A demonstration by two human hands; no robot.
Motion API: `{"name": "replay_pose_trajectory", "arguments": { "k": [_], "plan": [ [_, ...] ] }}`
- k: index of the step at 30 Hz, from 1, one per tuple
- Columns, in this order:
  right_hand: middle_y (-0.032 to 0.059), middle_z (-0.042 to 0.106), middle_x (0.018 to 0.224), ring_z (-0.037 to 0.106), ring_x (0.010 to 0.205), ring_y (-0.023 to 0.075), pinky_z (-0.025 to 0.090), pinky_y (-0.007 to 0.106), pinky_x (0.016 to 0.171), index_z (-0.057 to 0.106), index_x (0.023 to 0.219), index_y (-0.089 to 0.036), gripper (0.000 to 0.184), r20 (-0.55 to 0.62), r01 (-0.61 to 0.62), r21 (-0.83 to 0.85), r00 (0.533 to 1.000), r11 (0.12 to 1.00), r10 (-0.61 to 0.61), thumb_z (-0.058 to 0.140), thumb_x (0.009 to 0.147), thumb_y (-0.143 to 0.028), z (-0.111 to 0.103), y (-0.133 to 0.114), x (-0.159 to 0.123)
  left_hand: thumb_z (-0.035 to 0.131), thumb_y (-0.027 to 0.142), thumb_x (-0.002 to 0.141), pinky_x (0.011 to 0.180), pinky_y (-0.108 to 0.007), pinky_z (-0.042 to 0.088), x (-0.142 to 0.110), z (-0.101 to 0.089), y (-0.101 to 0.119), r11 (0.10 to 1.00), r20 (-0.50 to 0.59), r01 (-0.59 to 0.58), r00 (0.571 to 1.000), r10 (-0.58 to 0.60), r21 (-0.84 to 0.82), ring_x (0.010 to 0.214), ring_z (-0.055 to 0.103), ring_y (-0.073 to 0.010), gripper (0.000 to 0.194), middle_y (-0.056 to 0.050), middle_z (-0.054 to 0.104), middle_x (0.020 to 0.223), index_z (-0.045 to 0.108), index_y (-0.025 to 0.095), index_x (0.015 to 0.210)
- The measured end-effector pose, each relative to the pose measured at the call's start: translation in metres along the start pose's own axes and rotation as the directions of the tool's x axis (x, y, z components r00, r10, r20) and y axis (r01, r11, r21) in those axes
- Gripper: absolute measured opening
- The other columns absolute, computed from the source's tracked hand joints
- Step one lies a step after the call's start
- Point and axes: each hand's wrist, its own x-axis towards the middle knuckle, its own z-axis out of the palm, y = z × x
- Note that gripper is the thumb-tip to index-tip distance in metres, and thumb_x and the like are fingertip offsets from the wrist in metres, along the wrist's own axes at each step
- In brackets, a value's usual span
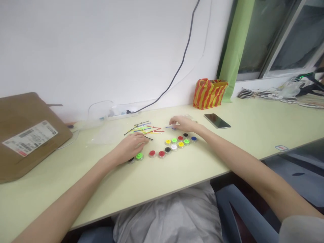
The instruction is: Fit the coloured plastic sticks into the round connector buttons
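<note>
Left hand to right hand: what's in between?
Coloured sticks, red ones among them, lie between the left hand and right hand, in the head view.

Both forearms reaching forward; left hand (130,146) palm down, fingers bent; right hand (182,123) farther forward, fingers curled.

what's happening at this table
A person has both hands among small coloured pieces. The left hand is by a black stick and a green-topped disc; the right hand is at a blue stick. More discs sit between their arms, and a loose pile of sticks lies beyond.
</note>
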Motion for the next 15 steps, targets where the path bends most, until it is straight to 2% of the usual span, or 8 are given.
{"name": "replay_pose_trajectory", "arguments": {
  "k": [5,7,9,12,15],
  "plan": [
    [0.0102,0.069,0.12,0.064,0.108,0.0227,0.048,0.033,0.093,0.07,0.117,-0.018,0.026,-0.018,0.027,-0.04,0.999,0.999,-0.027,0.064,0.092,-0.013,-0.001,-0.001,-0.001,0.04,0.029,0.1,0.106,-0.045,0.049,0.0,0.0,0.001,1.0,0.002,0.0,1.0,0.0,0.003,0.121,0.06,-0.0277,0.037,-0.01,0.069,0.125,0.072,0.021,0.118],
    [0.0107,0.067,0.121,0.063,0.11,0.0238,0.047,0.035,0.095,0.071,0.116,-0.019,0.024,-0.049,0.066,-0.047,0.996,0.997,-0.069,0.065,0.092,-0.016,-0.003,-0.012,-0.002,0.04,0.028,0.1,0.106,-0.045,0.049,0.0,-0.001,0.001,1.0,0.015,0.001,1.0,-0.001,0.014,0.121,0.06,-0.0277,0.037,-0.01,0.069,0.126,0.071,0.02,0.118],
    [0.0091,0.068,0.115,0.063,0.105,0.0225,0.047,0.034,0.093,0.073,0.106,-0.02,0.015,-0.037,0.148,0.012,0.988,0.989,-0.148,0.067,0.092,-0.021,-0.007,-0.027,-0.004,0.039,0.028,0.101,0.106,-0.045,0.049,-0.001,-0.001,0.001,1.0,0.024,-0.002,1.0,0.001,0.019,0.121,0.06,-0.0275,0.037,-0.01,0.069,0.126,0.071,0.02,0.119],
    [0.0048,0.07,0.096,0.064,0.088,0.0184,0.048,0.029,0.079,0.074,0.085,-0.019,0.006,0.085,0.234,0.15,0.965,0.961,-0.248,0.072,0.088,-0.024,-0.012,-0.054,-0.008,0.039,0.027,0.101,0.105,-0.045,0.049,0.0,0.0,0.0,1.0,0.016,0.0,1.0,0.0,0.014,0.121,0.06,-0.0274,0.037,-0.011,0.069,0.126,0.071,0.02,0.119],
    [0.0003,0.067,0.075,0.057,0.063,0.0128,0.042,0.026,0.061,0.07,0.075,-0.017,0.009,0.221,0.148,0.241,0.954,0.959,-0.203,0.07,0.084,-0.016,-0.017,-0.072,-0.013,0.038,0.029,0.101,0.106,-0.045,0.049,0.0,0.0,0.0,1.0,0.008,0.006,1.0,-0.006,0.006,0.121,0.06,-0.0277,0.037,-0.01,0.07,0.124,0.072,0.02,0.115]
  ]
}}
